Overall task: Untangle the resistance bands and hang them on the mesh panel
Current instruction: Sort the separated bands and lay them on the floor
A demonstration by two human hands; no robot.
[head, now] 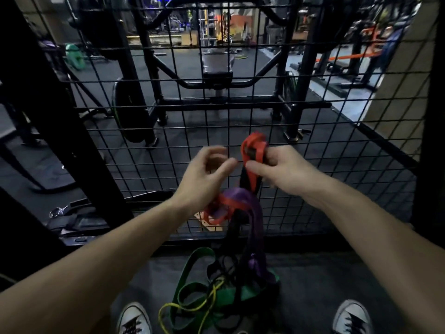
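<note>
Head view, looking down past both forearms at a black wire mesh panel (313, 150) that stands directly in front of the person. Right hand (284, 169) — fingers and thumb curled — grips a folded loop of flat red-orange elastic resistance band (254, 150) together with a black band (243, 177), raised in front of the mesh. Left hand (207, 174) is just beside it, fingers loosely curled and blurred; whether it pinches anything cannot be told. Below the hands, a wide purple flat band (255, 213) hangs tangled with the red-orange and black ones. The bundle runs down to the dark floor, where a green flat band (192, 268) and a thin yellow band (190, 307) lie looped between two white canvas sneakers (134, 319). No band hangs on the mesh yet. Behind the mesh stands a black steel weight rack (149, 68).
</note>
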